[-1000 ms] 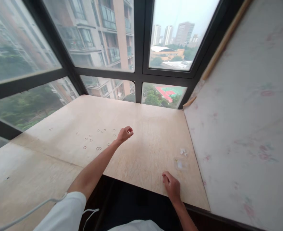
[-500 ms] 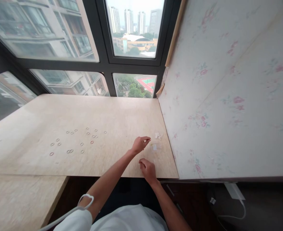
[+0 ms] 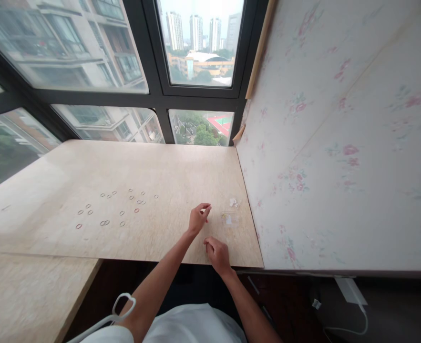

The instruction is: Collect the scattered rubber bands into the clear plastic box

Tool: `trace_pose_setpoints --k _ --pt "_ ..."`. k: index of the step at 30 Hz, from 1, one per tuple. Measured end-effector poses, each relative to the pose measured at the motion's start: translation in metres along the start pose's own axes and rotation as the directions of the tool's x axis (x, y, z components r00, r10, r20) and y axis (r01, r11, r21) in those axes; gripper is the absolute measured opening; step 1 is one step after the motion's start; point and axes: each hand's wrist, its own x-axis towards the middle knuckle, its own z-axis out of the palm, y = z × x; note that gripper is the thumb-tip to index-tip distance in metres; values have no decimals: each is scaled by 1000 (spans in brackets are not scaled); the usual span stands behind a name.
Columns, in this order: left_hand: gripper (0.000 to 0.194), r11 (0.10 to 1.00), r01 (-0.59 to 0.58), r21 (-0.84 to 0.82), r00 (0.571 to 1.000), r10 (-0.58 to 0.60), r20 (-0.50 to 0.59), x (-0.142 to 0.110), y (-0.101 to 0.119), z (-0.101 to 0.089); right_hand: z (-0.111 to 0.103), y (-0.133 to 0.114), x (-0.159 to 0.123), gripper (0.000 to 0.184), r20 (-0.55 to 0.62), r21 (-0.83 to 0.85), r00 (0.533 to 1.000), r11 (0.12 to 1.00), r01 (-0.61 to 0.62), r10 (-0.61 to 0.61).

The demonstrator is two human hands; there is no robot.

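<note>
My left hand (image 3: 199, 218) is just above the stone-like counter, thumb and fingertips pinched together. Whatever is between them is too small to make out. Nearer the front edge lies my right hand (image 3: 218, 253), its fingers curled inward; the palm side is hidden. To the right of my left hand, apart from it, is a small clear plastic bag (image 3: 230, 219) with something yellowish at its left end. A small whitish crumpled piece (image 3: 233, 202) sits just behind the bag.
Several thin rings (image 3: 122, 213) are scattered over the left half of the counter (image 3: 181, 166), among them a reddish ring (image 3: 79, 226). A floral-papered wall (image 3: 303, 143) bounds the right side. Dark-framed windows (image 3: 199, 102) stand behind. A white cable (image 3: 99, 326) hangs by my left arm.
My left hand has moved a little left, away from the plastic bag, fingers still pinched. The right hand has hardly moved. The scattered rings lie as before; the view has shifted slightly.
</note>
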Motion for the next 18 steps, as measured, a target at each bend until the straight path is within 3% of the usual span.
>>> trace_pose_setpoints --k 5,8,13,18 --pt "29 993 91 -71 983 -101 -152 -37 -11 -8 1 1 -1 30 -2 15 1000 1000 -12 12" --pt "26 990 91 -105 987 -104 -124 -64 -16 -15 1 1 -1 30 -2 34 1000 999 -20 20" --pt "26 999 -5 41 999 6 -39 -108 -27 -44 0 1 -5 26 8 93 999 995 -34 33" --pt "31 998 56 -41 996 -59 -70 -144 -40 -77 -3 1 -9 28 25 148 999 988 -44 40"
